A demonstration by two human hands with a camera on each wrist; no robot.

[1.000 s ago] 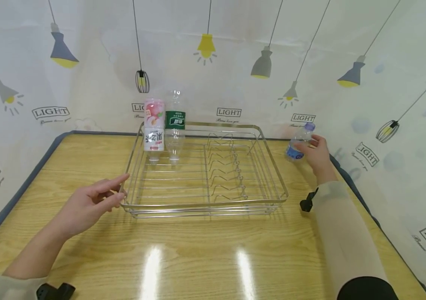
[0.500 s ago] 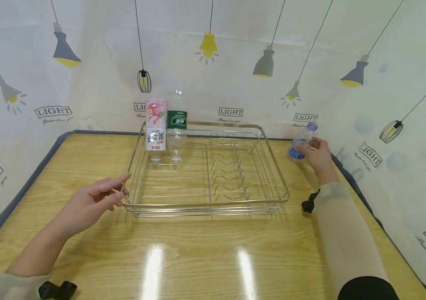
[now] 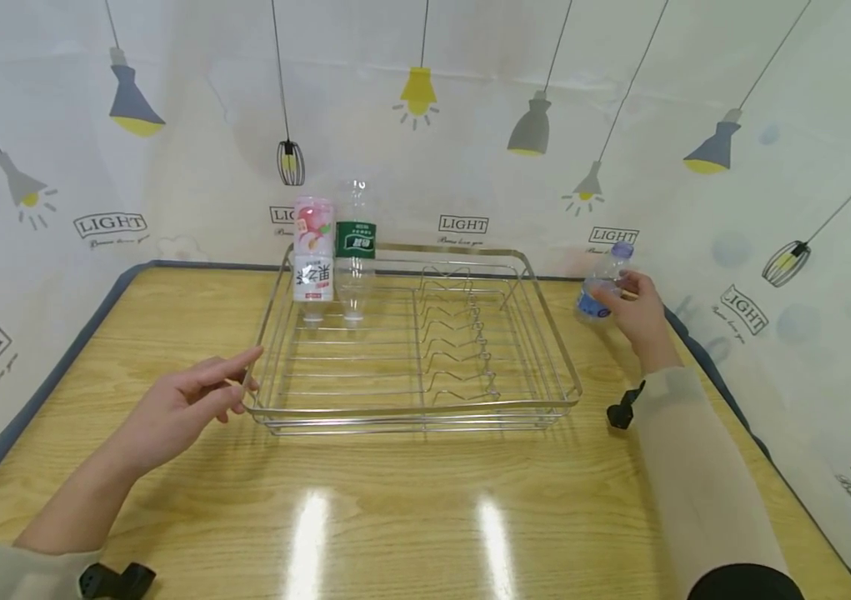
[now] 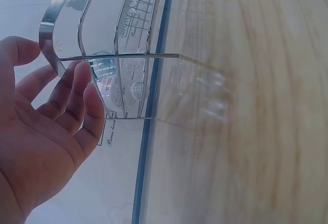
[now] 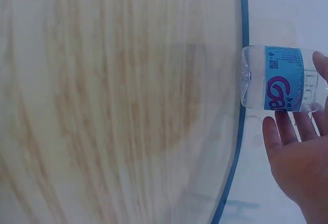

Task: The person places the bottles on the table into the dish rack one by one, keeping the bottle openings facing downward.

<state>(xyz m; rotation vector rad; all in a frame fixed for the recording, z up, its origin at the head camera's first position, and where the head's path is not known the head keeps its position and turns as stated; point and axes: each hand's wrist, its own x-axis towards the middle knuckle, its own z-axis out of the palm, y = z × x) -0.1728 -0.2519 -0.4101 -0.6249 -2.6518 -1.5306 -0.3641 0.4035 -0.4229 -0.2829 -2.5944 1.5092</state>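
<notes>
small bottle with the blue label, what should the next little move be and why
Probably carry the blue-label bottle left over the wire rack: the right hand grips it outside the rack, where the pink bottle and green-label bottle sit upside down.

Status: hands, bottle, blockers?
Right grip holding blue-labelled water bottle. Left grip on wire dish rack, left side. Back left occupied: peach-drink bottle, green-labelled bottle, both upside down.
</notes>
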